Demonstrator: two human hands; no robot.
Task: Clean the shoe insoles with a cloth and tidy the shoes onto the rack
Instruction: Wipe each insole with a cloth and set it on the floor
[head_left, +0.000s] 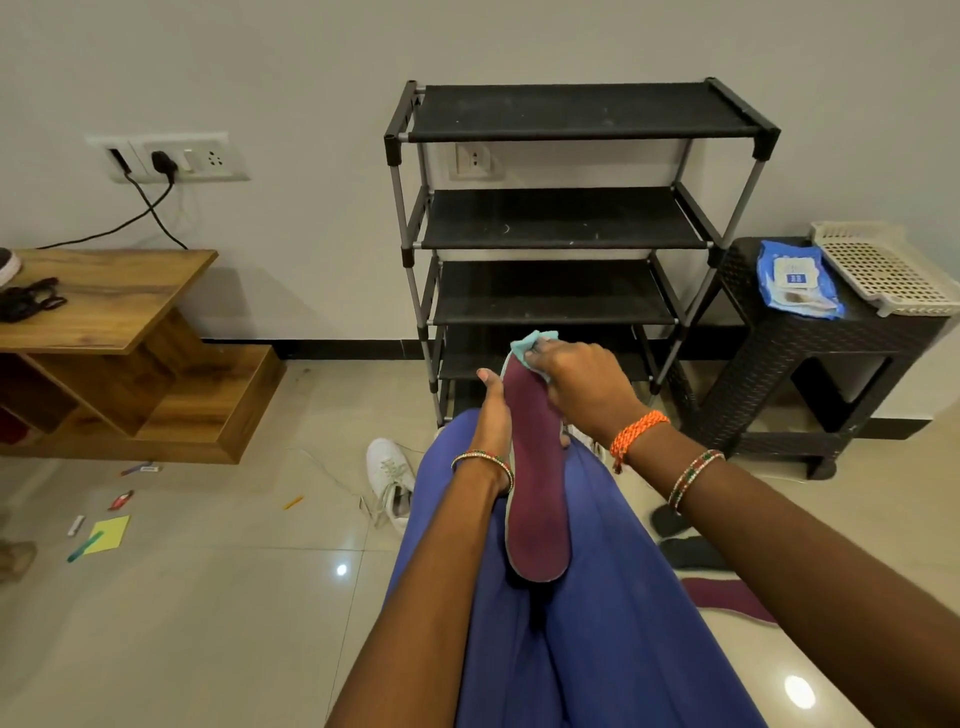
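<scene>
A maroon insole (535, 499) lies lengthwise on my blue-clad lap, toe end pointing away from me. My left hand (493, 410) grips its left edge near the toe. Over the toe end, my right hand (582, 384) presses a light teal cloth (530, 345) against the insole. A second maroon insole (727, 597) lies on the floor to my right. One white sneaker (389, 480) rests on the floor left of my knees. The black shoe rack (561, 218) stands against the wall straight ahead, its shelves bare.
A dark wicker stool (810, 364) right of the rack carries a blue wipes pack (795, 280) and a white plastic tray (883, 267). Dark slippers (685, 545) lie by my right arm. A wooden unit (114, 343) stands at left, with small litter (106, 532) on the tiles.
</scene>
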